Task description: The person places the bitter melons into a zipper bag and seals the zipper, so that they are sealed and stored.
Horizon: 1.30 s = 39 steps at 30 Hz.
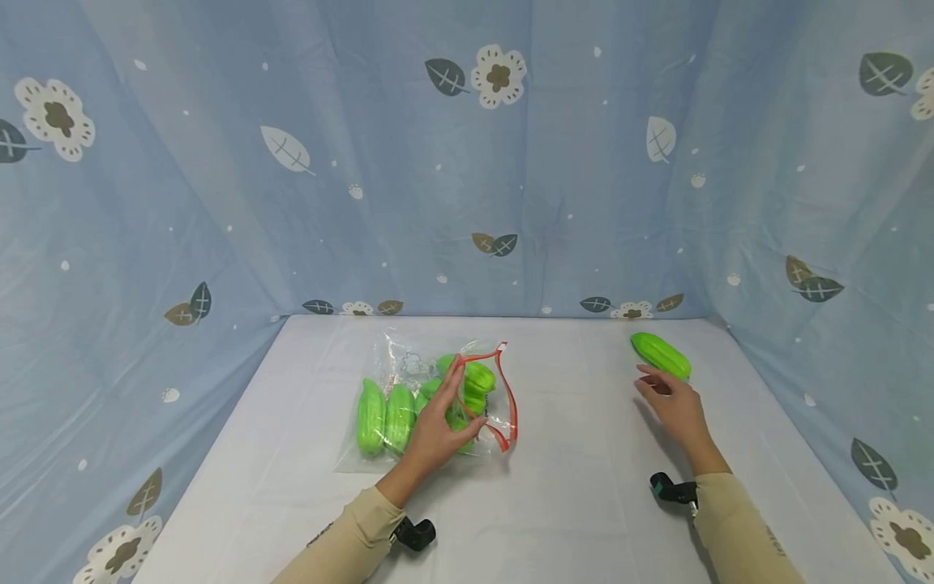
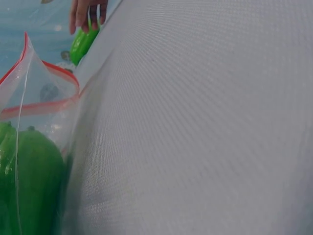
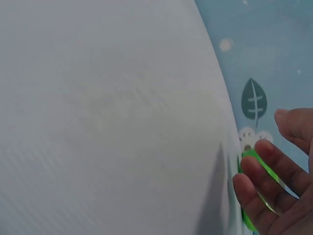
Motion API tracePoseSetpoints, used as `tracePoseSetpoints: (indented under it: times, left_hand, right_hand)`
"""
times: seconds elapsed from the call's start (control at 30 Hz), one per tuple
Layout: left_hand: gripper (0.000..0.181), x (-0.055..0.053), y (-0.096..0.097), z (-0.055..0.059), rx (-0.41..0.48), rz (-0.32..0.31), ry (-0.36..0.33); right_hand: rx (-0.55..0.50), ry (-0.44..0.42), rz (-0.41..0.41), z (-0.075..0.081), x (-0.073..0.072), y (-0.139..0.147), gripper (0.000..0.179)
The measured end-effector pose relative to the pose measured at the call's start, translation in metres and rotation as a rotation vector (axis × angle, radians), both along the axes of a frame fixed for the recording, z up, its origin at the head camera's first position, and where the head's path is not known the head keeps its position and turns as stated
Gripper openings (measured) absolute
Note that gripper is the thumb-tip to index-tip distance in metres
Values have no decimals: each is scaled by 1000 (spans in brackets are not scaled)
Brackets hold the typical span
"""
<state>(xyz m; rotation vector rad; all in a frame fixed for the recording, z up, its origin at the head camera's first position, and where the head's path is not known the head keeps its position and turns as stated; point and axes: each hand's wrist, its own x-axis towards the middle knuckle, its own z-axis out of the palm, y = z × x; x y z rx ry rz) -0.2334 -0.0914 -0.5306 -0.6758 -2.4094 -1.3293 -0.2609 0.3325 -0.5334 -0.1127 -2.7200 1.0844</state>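
A clear zip bag [image 1: 390,357] with a red-edged mouth [image 1: 514,414] lies on the table, its mouth gaping to the right. Inside are several plump, ribbed green cucumber-like vegetables [image 1: 370,418]. My left hand [image 1: 432,438] rests at the bag's mouth, thumb and fingers spread wide across it. One more green cucumber-like vegetable [image 1: 660,354] lies outside, at the table's far right. Just on its near side hovers my right hand [image 1: 677,410], fingers loosely bent and holding nothing. In the right wrist view, its fingers partly cover that green vegetable [image 3: 249,218].
A white cloth [image 1: 562,487] covers the table. Blue patterned curtains [image 1: 409,162] hang along its back and both sides. Each wrist wears a small black camera, one by the left sleeve [image 1: 343,535] and one by the right sleeve [image 1: 737,527].
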Motion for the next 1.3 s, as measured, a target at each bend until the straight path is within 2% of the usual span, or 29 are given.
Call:
tracePoseSetpoints:
  times: [0.33,0.63,0.87,1.1,1.3]
  left_hand:
    - [93,1,-1,0,-1,-5,-32]
    - [92,1,-1,0,0,3,1]
    - [93,2,0,0,-3,-2,8]
    - [93,3,0,2,2,1,-11]
    - [93,3,0,1,4,1,-33]
  right_hand:
    - [27,7,-67,7,-5,21,46]
    - [13,64,-130,9,-14,31,41]
    - [33,103,-199,7,-21,37,38]
    - [16,96,-263,1,-28,40,39]
    - [-31,88,-255,-1,-29,44,42]
